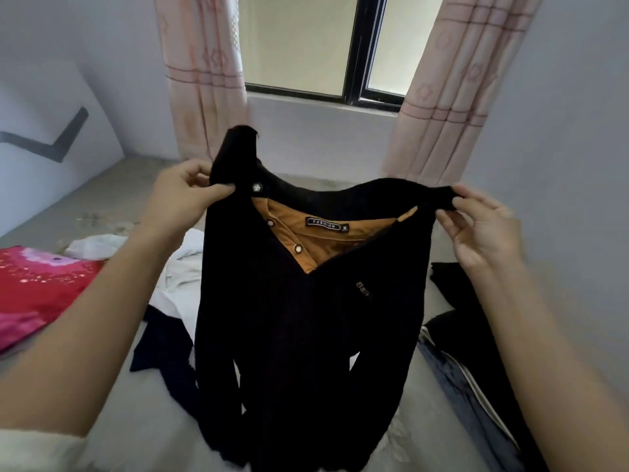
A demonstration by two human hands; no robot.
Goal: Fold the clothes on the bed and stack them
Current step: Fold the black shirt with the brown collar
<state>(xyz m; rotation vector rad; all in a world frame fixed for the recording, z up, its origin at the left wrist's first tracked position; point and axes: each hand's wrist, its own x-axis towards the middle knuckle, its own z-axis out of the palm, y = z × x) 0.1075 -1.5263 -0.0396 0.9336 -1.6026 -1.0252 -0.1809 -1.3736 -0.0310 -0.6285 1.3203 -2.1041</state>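
One black top point(299, 318) hangs in the air over the middle of the bed point(136, 420), held up by its shoulders with its body dropping toward the mattress. The left hand point(180, 195) pinches the left shoulder between thumb and curled fingers, just beside a button. The right hand point(483, 226) pinches the right shoulder the same way, a touch lower. The tan collar lining point(326, 240) sags open between them.

To my eye the step is getting it spread for folding. It would go best to level the two shoulders, draw them apart until the neckline goes taut, let the sleeves fall straight, then lay it flat on the bed.

Unfolded things lie around it: a white garment point(190, 267) and a red garment point(37, 287) to the left, dark clothes point(476, 335) to the right. A window point(306, 46) with pink curtains point(204, 63) stands at the far wall.
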